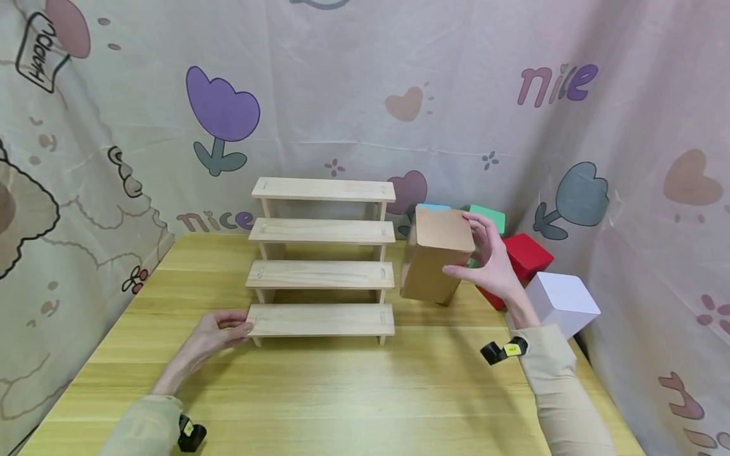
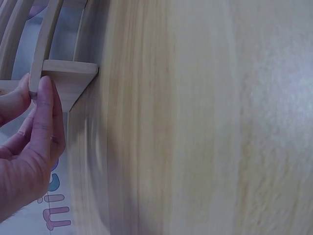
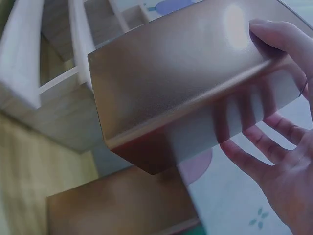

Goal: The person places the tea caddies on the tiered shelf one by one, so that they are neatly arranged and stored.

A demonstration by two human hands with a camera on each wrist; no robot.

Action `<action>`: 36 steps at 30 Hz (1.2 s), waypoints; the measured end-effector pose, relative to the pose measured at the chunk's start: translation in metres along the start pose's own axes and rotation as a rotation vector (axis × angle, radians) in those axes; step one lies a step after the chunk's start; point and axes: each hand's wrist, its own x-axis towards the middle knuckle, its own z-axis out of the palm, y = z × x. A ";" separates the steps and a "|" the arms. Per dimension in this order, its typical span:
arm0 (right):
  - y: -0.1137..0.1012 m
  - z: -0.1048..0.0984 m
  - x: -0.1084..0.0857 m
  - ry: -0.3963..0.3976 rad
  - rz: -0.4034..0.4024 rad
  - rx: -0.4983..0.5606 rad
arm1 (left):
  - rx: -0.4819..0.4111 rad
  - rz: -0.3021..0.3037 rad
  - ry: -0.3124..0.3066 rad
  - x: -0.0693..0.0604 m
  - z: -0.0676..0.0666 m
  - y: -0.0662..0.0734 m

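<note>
A stepped wooden display rack with several shelves stands on the table. My left hand pinches the left end of its lowest shelf between thumb and fingers; the left wrist view shows the hand on the shelf edge. Right of the rack, my right hand grips a brown box, thumb on one face and fingers on another. In the right wrist view this shiny box is tilted, and a second brown box lies below it. The held box hides much behind it.
Behind the brown box show a blue box and a green box. A red box and a white box stand by the right forearm. A patterned curtain borders the wooden table at the back and sides.
</note>
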 end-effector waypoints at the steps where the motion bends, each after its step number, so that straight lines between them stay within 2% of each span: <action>1: -0.003 0.001 0.005 0.003 0.003 -0.011 | -0.002 0.000 -0.002 0.000 0.000 0.000; 7: -0.018 0.008 0.036 -0.006 -0.028 -0.071 | -0.004 0.002 -0.006 0.000 0.000 -0.001; 14: -0.036 0.017 0.066 -0.036 -0.083 -0.015 | -0.011 0.003 -0.010 0.001 0.001 -0.002; 21: -0.057 0.029 0.097 -0.056 -0.098 -0.018 | -0.025 0.025 -0.025 0.002 -0.001 -0.005; 36: -0.075 0.076 0.162 -0.076 -0.111 0.041 | -0.012 0.009 -0.008 0.000 0.000 -0.001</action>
